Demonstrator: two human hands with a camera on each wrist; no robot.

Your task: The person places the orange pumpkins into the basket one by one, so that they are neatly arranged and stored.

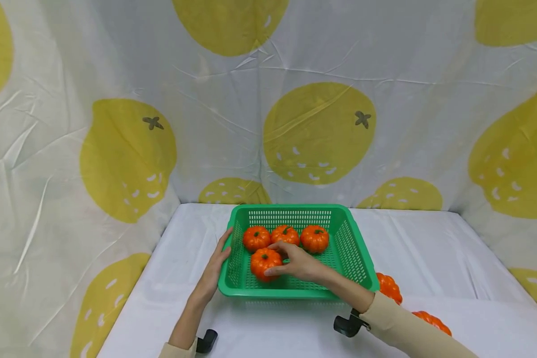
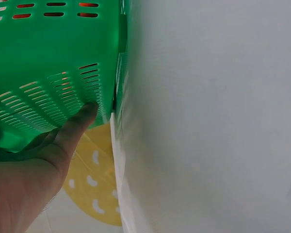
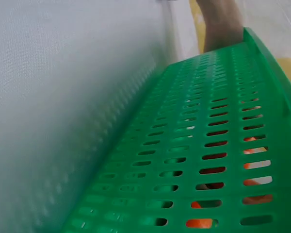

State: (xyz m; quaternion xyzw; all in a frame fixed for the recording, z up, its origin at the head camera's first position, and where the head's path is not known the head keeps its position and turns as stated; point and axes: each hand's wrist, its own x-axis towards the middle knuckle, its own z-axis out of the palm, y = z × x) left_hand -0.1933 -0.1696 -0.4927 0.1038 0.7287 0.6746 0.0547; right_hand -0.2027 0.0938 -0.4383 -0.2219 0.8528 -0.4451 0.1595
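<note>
A green plastic basket (image 1: 291,293) with slotted walls holds several small orange pumpkins. Three of them, such as the right-hand pumpkin (image 1: 314,239), stand in a row toward its back wall. In front of that row, my right hand (image 1: 300,263) grips another pumpkin (image 1: 265,263), thumb on the near side and fingers on the far side. Against the basket's left side rests my left hand (image 1: 212,271), its fingers extended along the outer wall. The left wrist view shows a straight digit of the left hand (image 2: 39,170) touching the slotted wall. The basket wall hides the right hand's grip in the right wrist view.
Right of the basket, partly behind my right forearm, two more orange pumpkins lie on the white-covered table (image 1: 474,318): one pumpkin (image 1: 388,287) beside the basket, another pumpkin (image 1: 433,322) nearer me. A lemon-print cloth (image 1: 223,124) hangs behind and at both sides.
</note>
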